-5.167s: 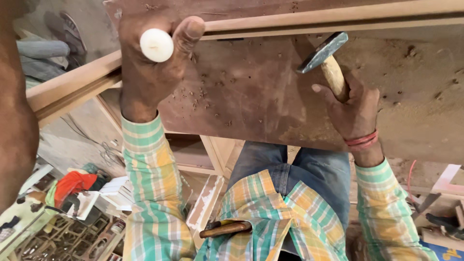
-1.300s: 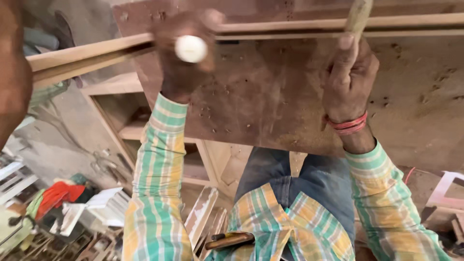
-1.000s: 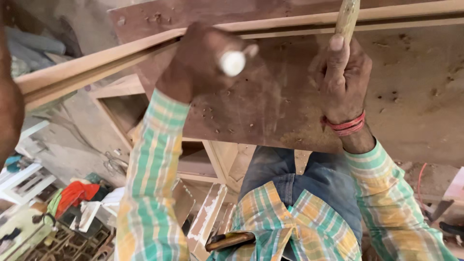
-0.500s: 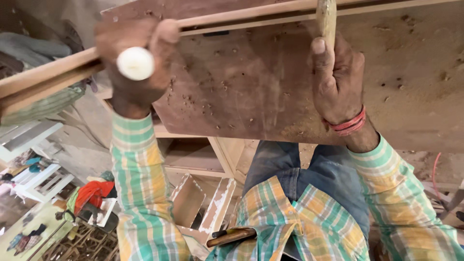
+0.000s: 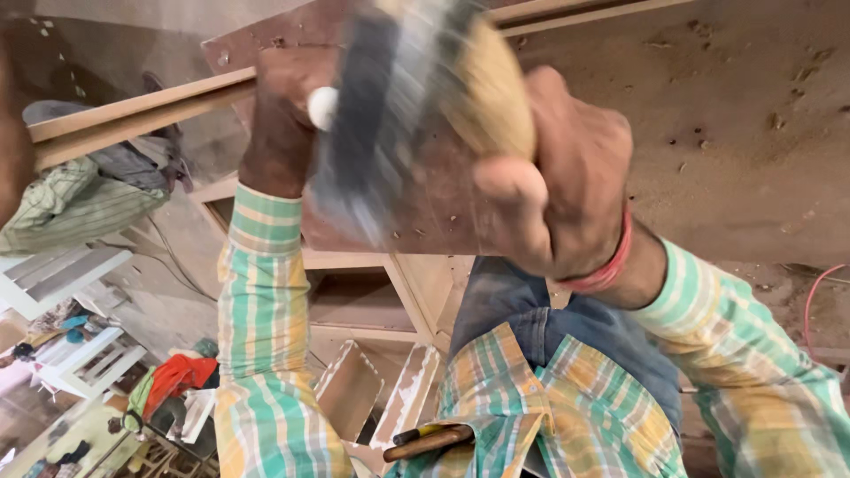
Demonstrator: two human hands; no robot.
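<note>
Swinging blurred at 12 o'clock, hammer (image 5: 390, 115) now fist-gripped in right hand (image 5: 558, 195), raised since before; left hand (image 5: 283, 124) pinching white-capped tool (image 5: 323, 106) against brown board (image 5: 708, 133).

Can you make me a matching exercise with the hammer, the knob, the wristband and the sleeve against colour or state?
Things:
1. hammer
2. knob
3. wristband
4. sleeve

Descriptions:
A. white and round
B. red
C. green and yellow check
D. motion-blurred, wooden handle

Pairs: 1-D, 2-A, 3-B, 4-C
</note>
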